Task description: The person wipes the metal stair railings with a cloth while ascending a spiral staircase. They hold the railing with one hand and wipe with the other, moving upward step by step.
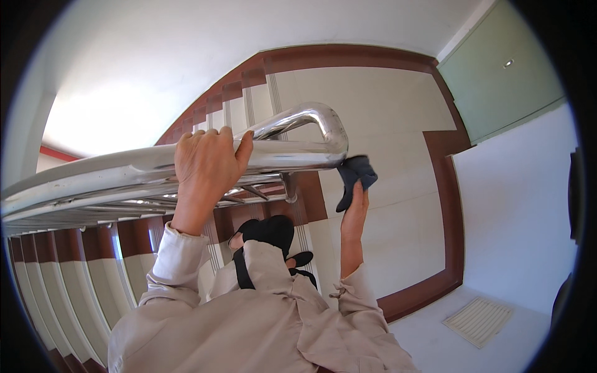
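A polished metal stair handrail runs in from the left and bends back on itself at its right end. Over the top of the rail lies my left hand, its fingers wrapped across the tube. My right hand holds a dark blue cloth at the rail's rounded end. The cloth's upper edge meets or nearly meets the metal; I cannot tell which. Part of the cloth hangs down beside my fingers.
Stairs with brown-edged treads descend or rise at the left, and another flight lies behind the rail. A tiled landing spreads to the right. Beyond stand a pale green door and a wall with a vent grille.
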A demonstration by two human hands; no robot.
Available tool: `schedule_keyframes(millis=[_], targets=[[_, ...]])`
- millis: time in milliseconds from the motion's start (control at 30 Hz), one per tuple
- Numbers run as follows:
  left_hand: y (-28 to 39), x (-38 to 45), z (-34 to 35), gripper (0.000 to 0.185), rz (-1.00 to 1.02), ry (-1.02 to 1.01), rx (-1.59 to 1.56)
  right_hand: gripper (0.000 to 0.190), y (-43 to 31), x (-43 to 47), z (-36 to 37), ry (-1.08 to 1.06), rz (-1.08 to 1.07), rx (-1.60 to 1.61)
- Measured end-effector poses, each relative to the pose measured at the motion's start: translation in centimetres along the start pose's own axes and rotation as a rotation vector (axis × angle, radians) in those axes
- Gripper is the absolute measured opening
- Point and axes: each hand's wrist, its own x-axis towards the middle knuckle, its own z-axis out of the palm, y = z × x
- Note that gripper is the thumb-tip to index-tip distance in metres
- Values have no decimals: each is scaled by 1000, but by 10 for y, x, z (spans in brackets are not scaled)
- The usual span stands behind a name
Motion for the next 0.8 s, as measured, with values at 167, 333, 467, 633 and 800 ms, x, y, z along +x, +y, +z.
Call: schedule_keyframes(millis=[167, 333, 467, 633, 800], targets=[[4, 3, -1, 43, -19, -58, 7, 57, -30, -1, 58, -368, -895, -965], [3, 5, -4, 36, -39, -65, -25, 58, -69, 71, 96, -553, -550, -1138], [4, 5, -3, 35, -38, -40, -25, 56, -70, 96, 99, -679, -338, -1216], [4, 4, -1, 34, -63, -42, -23, 41, -24, 44, 68, -247, -1032, -842], [7, 1, -5, 32, -121, -38, 24, 50, 13, 42, 36, -227, -780, -781]])
